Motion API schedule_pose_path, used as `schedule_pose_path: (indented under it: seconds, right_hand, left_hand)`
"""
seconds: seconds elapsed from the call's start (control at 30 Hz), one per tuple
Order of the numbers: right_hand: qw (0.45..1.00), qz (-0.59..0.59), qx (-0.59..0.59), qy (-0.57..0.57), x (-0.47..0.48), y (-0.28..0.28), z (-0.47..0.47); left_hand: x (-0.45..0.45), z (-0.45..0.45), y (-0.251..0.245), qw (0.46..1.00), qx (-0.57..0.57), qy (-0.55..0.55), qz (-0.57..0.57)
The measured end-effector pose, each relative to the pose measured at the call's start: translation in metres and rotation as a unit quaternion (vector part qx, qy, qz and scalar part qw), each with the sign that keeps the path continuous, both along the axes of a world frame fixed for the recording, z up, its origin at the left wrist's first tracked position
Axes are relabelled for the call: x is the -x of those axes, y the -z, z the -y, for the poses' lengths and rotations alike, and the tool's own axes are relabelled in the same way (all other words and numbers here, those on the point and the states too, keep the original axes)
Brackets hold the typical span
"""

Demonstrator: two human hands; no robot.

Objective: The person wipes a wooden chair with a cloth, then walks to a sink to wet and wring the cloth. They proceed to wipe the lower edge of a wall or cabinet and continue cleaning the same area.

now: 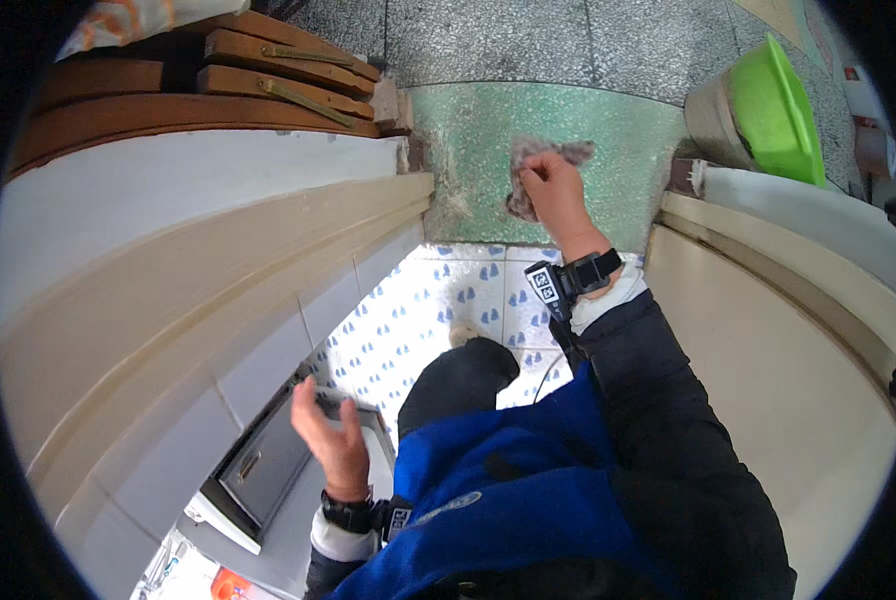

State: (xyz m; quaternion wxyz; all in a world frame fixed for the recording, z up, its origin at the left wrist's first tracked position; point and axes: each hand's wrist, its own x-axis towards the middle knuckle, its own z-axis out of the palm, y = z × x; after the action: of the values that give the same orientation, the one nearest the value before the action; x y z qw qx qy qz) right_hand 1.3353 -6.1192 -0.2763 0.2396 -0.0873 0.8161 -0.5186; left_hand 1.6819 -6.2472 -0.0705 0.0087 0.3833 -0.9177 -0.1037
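Observation:
My right hand [557,187] is closed on a crumpled grey-brown cloth [523,204], whose folds stick out on both sides of the fingers. Hand and cloth are over a green speckled threshold slab [470,161] in a doorway; whether the cloth touches the slab I cannot tell. Down at the left, my left hand [333,442] has its fingers apart and holds nothing. It is above a grey-and-white cabinet or appliance [268,469] by the tiled wall. Both wrists wear black straps with small devices.
White floor tiles with blue footprint marks [418,300] lie below me. A bright green basin [778,112] leans beyond the doorway at right. Brown wooden pieces with metal strips [290,71] are at upper left. Door frame and door panel [763,360] flank me. Speckled grey floor [493,45] lies beyond.

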Motion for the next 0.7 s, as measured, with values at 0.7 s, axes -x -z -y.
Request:
schedule_pose_path:
  seconds: [0.7]
  right_hand:
    - [0.882,0.405,0.235,-0.054,-0.004,-0.176,-0.014]
  left_hand:
    - [0.143,0.022,-0.310,0.847,0.423,0.168,-0.274]
